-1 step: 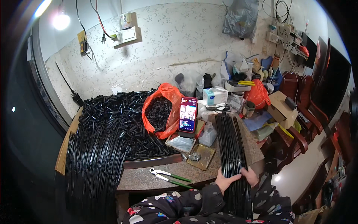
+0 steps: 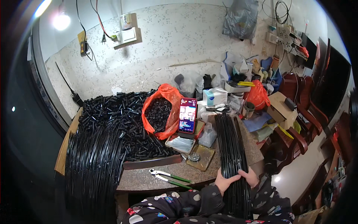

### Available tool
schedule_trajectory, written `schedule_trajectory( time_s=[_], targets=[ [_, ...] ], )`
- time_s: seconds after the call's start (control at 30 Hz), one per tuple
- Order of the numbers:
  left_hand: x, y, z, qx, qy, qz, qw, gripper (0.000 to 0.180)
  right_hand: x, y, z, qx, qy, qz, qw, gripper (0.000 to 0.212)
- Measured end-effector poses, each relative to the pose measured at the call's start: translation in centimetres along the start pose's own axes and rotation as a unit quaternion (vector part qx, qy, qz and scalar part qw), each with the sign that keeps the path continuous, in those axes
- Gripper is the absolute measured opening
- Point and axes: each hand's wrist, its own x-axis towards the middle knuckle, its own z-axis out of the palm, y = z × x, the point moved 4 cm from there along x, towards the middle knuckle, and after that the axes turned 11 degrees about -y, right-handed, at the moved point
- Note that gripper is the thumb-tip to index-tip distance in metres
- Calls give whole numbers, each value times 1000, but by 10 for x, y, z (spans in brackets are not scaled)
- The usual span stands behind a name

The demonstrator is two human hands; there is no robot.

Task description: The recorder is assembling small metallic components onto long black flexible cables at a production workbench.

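Observation:
A thick bundle of long, thin black rods (image 2: pixel 230 145) lies over the right end of the table, running toward me past the front edge. Around its left side my left hand (image 2: pixel 226 182) is closed, its thumb lying across the top. My right hand (image 2: pixel 250 177) grips the right side, thumb over the rods and fingers mostly hidden beneath. Both thumbs nearly meet on the bundle. To the left of my hands, pliers with green handles (image 2: pixel 170 178) rest on the table near the front edge.
More black rods (image 2: pixel 93 164) hang over the left table edge, before a heap of short black tubular parts (image 2: pixel 112 112). A red plastic bag (image 2: pixel 174 119) holds small black pieces. A phone (image 2: pixel 187 115) stands mid-table behind a tray of white sticks (image 2: pixel 180 144). Wooden chairs (image 2: pixel 294 143) stand right.
My right hand, smeared by motion before, now shows sharply against the rods. The loose rods on the bundle's right side sit slightly closer in. My left hand has hardly moved.

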Motion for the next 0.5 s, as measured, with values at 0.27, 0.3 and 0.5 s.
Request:
schedule_trajectory(
  time_s=[0.27, 0.3, 0.5],
  targets=[
    [35, 97, 42, 115, -147, 246, 951, 75, 16, -120, 28, -146, 38, -236, 960, 59],
    [37, 119, 49, 147, -165, 289, 931, 74, 15, -137, 34, -194, 59, -274, 940, 63],
    [76, 165, 79, 240, -285, 302, 877, 68, 43, -171, 18, -110, 7, -360, 927, 71]
  ],
)
